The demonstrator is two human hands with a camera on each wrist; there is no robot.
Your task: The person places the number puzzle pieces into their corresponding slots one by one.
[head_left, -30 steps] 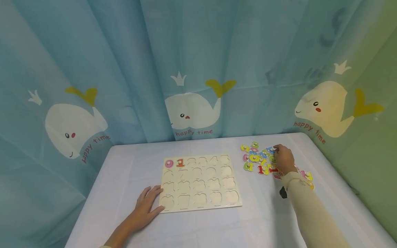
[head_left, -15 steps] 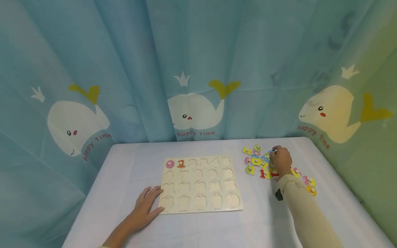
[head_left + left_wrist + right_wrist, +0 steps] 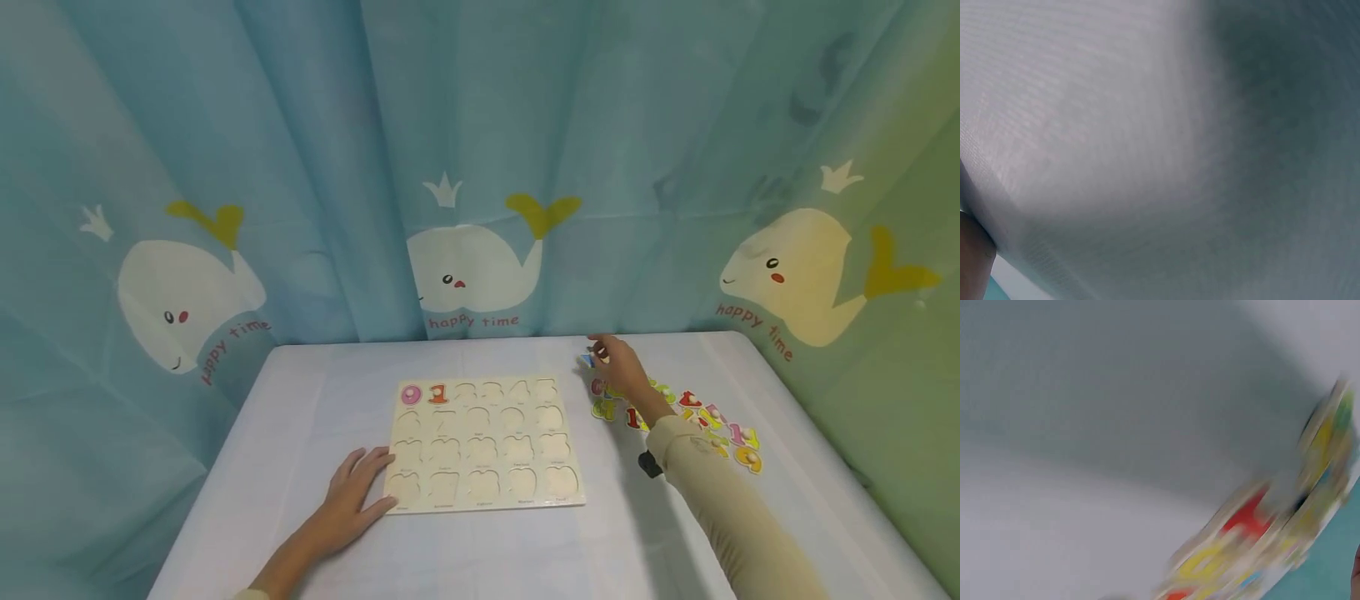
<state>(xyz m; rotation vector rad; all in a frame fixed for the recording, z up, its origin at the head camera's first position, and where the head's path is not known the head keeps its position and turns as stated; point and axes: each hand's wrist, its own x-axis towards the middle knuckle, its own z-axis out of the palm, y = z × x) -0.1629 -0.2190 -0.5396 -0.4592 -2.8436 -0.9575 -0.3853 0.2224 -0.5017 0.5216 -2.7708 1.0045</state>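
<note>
While the left hand point(image 3: 352, 493) lies flat steadying the number puzzle board point(image 3: 483, 442), the right hand point(image 3: 621, 372) pinches what looks like a blue number piece point(image 3: 588, 361); its orientation is unclear.

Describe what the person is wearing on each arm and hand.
The right arm is covered by a long, close-fitting beige sleeve that ends at the wrist, and a small black device sits at that wrist on the side toward the board. The right hand is bare. The left hand and its forearm are bare too, with only a pale sleeve edge showing at the bottom of the head view.
</note>
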